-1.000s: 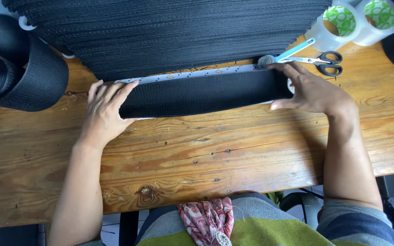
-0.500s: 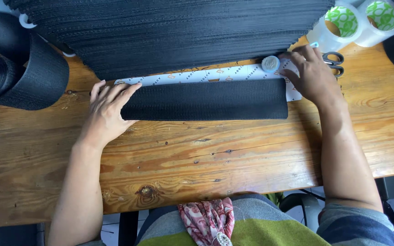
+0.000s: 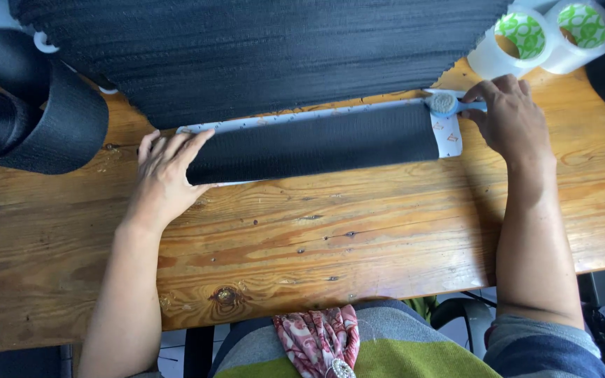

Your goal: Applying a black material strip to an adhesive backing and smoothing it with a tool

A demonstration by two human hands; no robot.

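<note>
A long black fabric strip [image 3: 313, 143] lies across a white patterned template [image 3: 449, 136] on the wooden table [image 3: 330, 238]. My left hand [image 3: 166, 175] presses flat on the strip's left end, fingers spread. My right hand [image 3: 509, 119] is at the strip's upper right corner, fingers closed on the blue handle of a small rotary cutter [image 3: 443, 103]. The cutter's round head rests on the template just past the strip's right end.
A large sheet of black woven fabric [image 3: 260, 49] covers the far side of the table. Two rolls of black webbing [image 3: 29, 112] sit at the left. Two rolls of clear tape [image 3: 519, 35] stand at the back right.
My right hand left the strip's right end, moved up to the cutter and took its handle. The scissors seen earlier are now hidden behind that hand. The left hand stayed put.
</note>
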